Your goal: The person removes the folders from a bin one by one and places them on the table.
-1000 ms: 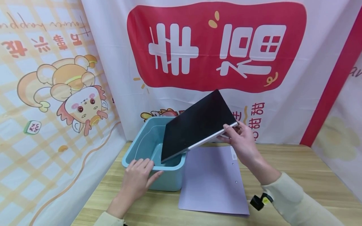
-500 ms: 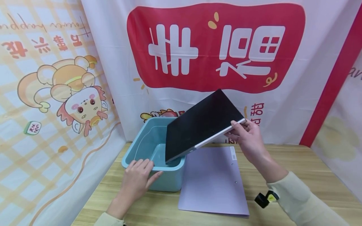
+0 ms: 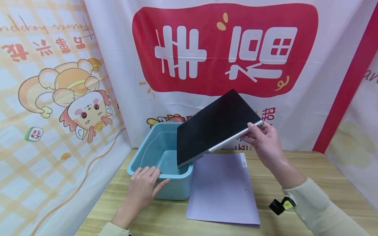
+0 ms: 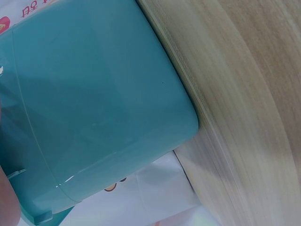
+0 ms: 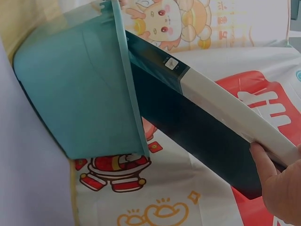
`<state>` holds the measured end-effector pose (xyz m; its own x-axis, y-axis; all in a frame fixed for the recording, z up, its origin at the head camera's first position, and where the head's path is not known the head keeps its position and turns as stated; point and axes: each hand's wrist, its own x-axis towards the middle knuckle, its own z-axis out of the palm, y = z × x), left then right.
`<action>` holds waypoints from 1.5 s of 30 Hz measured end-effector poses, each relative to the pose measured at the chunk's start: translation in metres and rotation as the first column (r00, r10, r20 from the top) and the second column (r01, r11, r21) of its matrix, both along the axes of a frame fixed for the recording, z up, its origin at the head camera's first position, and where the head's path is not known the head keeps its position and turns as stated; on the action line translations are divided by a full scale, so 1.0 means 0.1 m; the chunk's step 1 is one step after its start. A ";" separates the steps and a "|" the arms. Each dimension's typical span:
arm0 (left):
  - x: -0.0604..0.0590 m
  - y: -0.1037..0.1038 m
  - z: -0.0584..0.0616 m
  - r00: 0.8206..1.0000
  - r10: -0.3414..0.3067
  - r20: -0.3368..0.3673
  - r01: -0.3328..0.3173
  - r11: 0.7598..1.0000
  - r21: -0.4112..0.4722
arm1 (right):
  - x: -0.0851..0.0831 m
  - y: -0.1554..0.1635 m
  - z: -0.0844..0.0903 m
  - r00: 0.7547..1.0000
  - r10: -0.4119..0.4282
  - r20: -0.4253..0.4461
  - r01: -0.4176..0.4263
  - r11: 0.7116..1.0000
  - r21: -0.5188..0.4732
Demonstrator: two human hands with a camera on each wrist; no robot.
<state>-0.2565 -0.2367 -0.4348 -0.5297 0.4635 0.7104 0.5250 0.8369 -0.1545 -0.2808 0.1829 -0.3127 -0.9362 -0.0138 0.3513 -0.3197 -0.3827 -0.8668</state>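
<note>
The right hand (image 3: 267, 142) grasps a flat black book with a pale edge (image 3: 215, 127) by its upper corner, thumb on the dark cover and fingers beneath; the book hangs tilted in the air, its low corner dipping just inside the teal plastic bin (image 3: 153, 154) that stands ahead of the left hand; the right wrist view shows the same slant, the book's pale spine running down past the bin's rim. The left hand (image 3: 143, 188) lies flat and released on the bin's near rim, fingers straight and spread, pressing on the front wall without curling round it; the left wrist view shows only the bin's teal wall against the table. Between the two hands, just right of the bin and touching its side, a lilac folder (image 3: 221, 190) lies flat on the wooden table (image 3: 310, 177); the table is light wood with a visible grain. Beyond both hands the room is closed in by hung cloth: a white banner with a big red patch and white characters (image 3: 224, 49) straight ahead; a checked sheet with a cartoon animal (image 3: 79, 98) beyond the left hand; a red stripe (image 3: 345, 88) running down the cloth beyond the right hand.
</note>
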 end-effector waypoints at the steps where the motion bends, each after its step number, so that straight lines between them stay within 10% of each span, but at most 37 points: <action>1: 0.00 0.00 0.00 1.000 0.001 0.002 -0.001 1.000 -0.001 | 0.00 0.01 0.00 1.000 -0.002 -0.002 0.001 1.000 -0.003; 45: 0.01 -0.02 -0.01 1.000 0.005 -0.003 -0.005 1.000 -0.006 | -0.10 0.56 0.13 0.986 -0.124 0.108 0.132 0.989 -0.072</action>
<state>-0.2557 -0.2388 -0.4361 -0.5296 0.4655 0.7091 0.5206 0.8384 -0.1616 -0.2909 0.2392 -0.2997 -0.9596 0.1321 0.2484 -0.2811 -0.4129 -0.8663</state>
